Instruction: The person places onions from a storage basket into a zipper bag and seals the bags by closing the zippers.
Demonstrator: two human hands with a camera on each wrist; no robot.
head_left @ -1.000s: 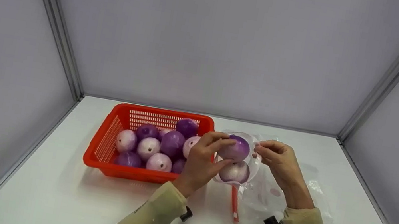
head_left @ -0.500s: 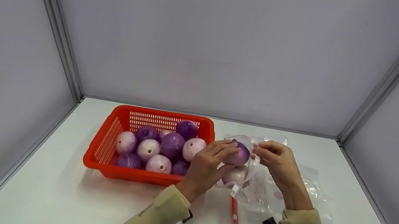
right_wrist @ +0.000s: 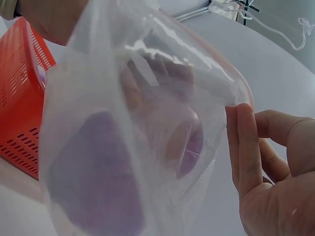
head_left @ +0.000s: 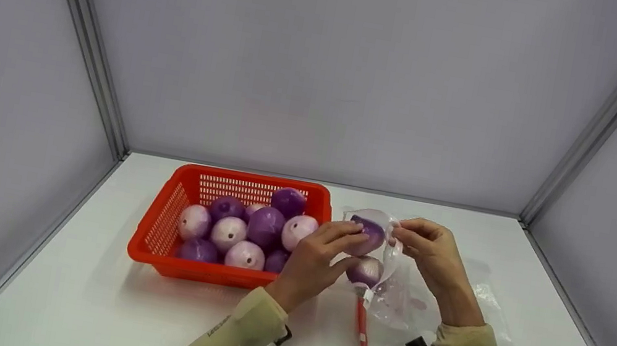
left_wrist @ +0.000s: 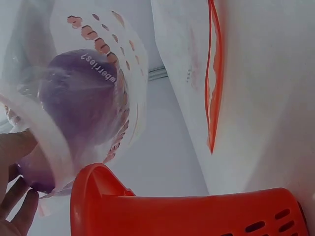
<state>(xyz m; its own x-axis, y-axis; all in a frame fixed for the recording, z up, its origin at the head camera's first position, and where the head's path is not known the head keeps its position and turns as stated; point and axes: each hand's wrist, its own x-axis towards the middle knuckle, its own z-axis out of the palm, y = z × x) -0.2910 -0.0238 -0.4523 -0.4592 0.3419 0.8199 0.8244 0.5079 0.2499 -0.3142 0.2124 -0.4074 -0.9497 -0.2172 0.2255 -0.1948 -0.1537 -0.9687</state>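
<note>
My left hand [head_left: 311,261] grips a purple onion [head_left: 371,239] with fingers over its top and thumb below. The onion sits at the mouth of a clear plastic bag [head_left: 394,303], partly inside it. Below it, a second onion [head_left: 367,270] with a pale top rests within the bag; in the right wrist view this lower onion [right_wrist: 96,182] shows blurred through the plastic. My right hand [head_left: 435,260] pinches the bag's rim between thumb and fingers, and the right wrist view shows the rim drawn out to those fingers [right_wrist: 248,142].
A red slotted basket [head_left: 186,268] holding several purple and pale onions [head_left: 266,226] stands just left of my left hand. A narrow red strip [head_left: 362,326] lies on the white table beneath the bag. More clear plastic [head_left: 492,313] lies to the right.
My left hand has moved slightly right and down, carrying the upper onion further into the bag's mouth. The right hand keeps its pinch on the rim, nearly still.
</note>
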